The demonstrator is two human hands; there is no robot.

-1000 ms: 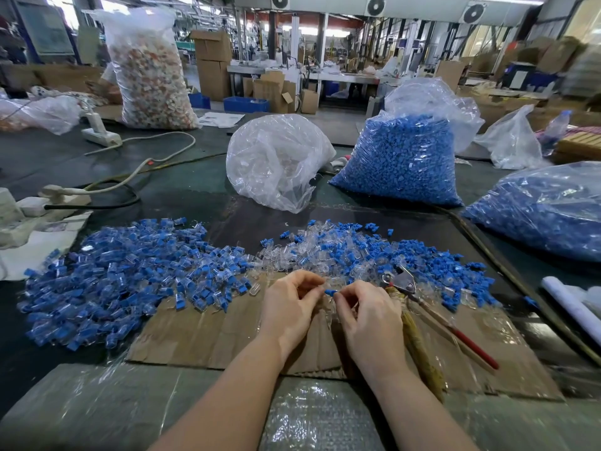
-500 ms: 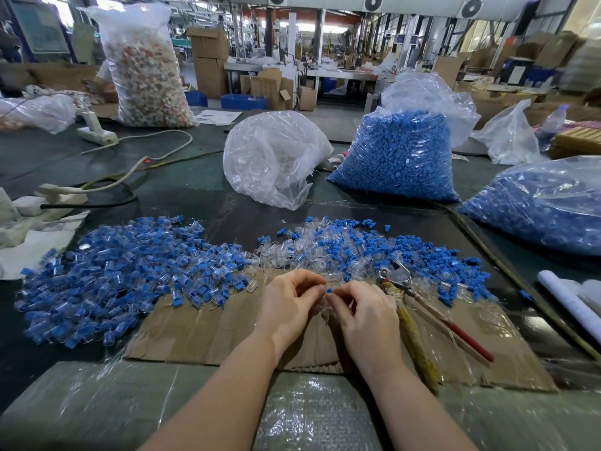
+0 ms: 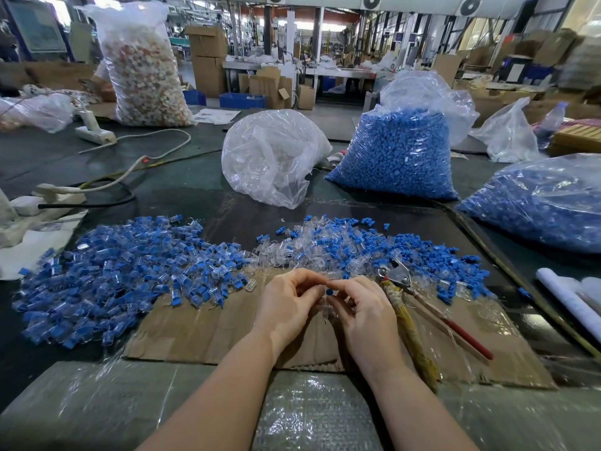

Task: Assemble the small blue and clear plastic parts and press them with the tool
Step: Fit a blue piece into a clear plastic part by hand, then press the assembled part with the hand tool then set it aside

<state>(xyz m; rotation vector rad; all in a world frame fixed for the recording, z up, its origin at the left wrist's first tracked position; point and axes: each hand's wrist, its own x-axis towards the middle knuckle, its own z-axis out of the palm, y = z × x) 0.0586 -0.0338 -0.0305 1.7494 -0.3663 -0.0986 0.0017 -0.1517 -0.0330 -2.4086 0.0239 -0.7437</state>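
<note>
Blue shows between my fingertips: a small blue part (image 3: 329, 292) sits where my left hand (image 3: 286, 307) and right hand (image 3: 364, 315) meet, over the cardboard (image 3: 201, 327) at the table's near edge. Both hands are together, fingers curled inward, pinching the part along with a clear part (image 3: 327, 310) just below it; I cannot tell which way either piece points or how its long axis runs, since fingers hide most of them. My forearms come in from the bottom, wrists angled toward each other, backs of the hands facing up. Just right of my right hand lies the tool (image 3: 419, 304), its metal head away from me and its red handles running toward the near right. A pile of assembled pieces (image 3: 123, 275) spreads to the left, a mixed loose pile (image 3: 357, 249) lies beyond my hands, and a bag of blue parts (image 3: 396, 154) stands farther back. No writing is legible to me anywhere.
</note>
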